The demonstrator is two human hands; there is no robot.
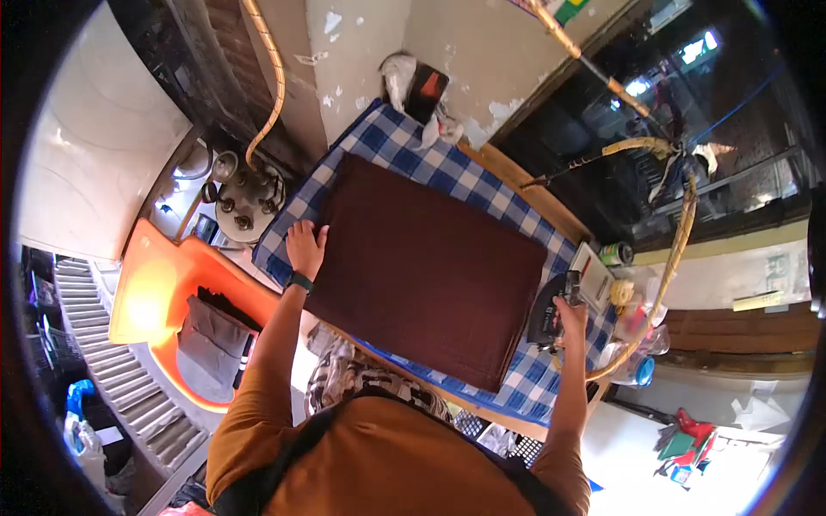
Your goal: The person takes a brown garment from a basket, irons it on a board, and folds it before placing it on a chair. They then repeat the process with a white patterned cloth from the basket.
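A dark brown folded cloth [422, 267] lies flat across a blue-and-white checked cover [482, 176] on the table. My left hand [305, 248] rests with fingers spread at the cloth's left edge, a dark band on its wrist. Over at the right, my right hand [570, 318] is closed round the handle of a black iron [545, 320]. The iron sits on the checked cover, just right of the brown cloth and apart from its edge. Part of its handle is hidden by my fingers.
An orange chair [163, 275] holding folded dark clothes [215, 331] stands left of the table. Behind it is a round metal tank with valves [249, 206]. A can [616, 254] and plastic containers crowd the right end. A wrapped hose [675, 258] hangs down near the iron.
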